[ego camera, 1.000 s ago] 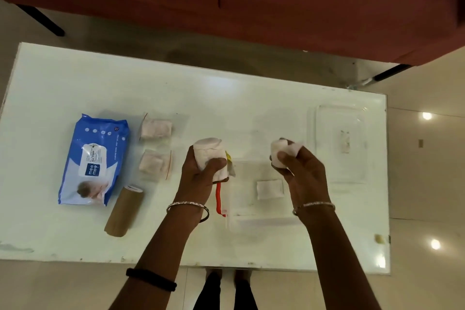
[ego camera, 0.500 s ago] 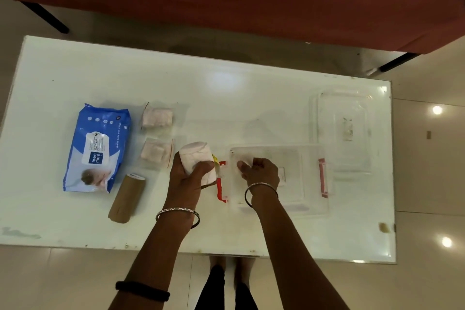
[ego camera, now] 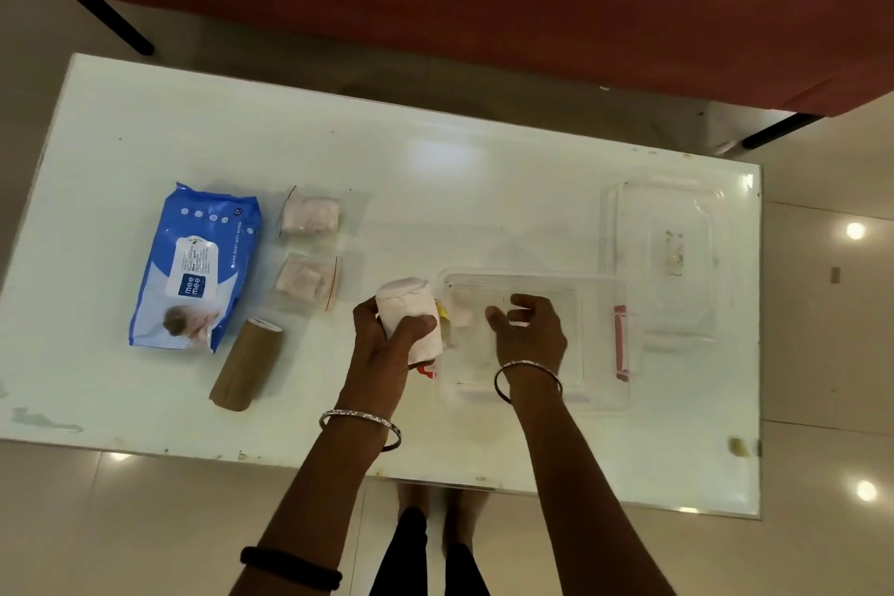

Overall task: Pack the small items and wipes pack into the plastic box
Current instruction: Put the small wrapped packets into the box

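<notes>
Left grip (ego camera: 387,344) is clamped on a white roll (ego camera: 411,319) beside the clear plastic box (ego camera: 600,397); right grip (ego camera: 529,336) hangs apart inside it. One pale item (ego camera: 462,310) is boxed. Wipes pack (ego camera: 196,266), two bagged items (ego camera: 309,215), and brown roll (ego camera: 246,365) remain toward the table's (ego camera: 435,189) left edge.

Head view, steeply down onto table (ego camera: 290,150)
</notes>
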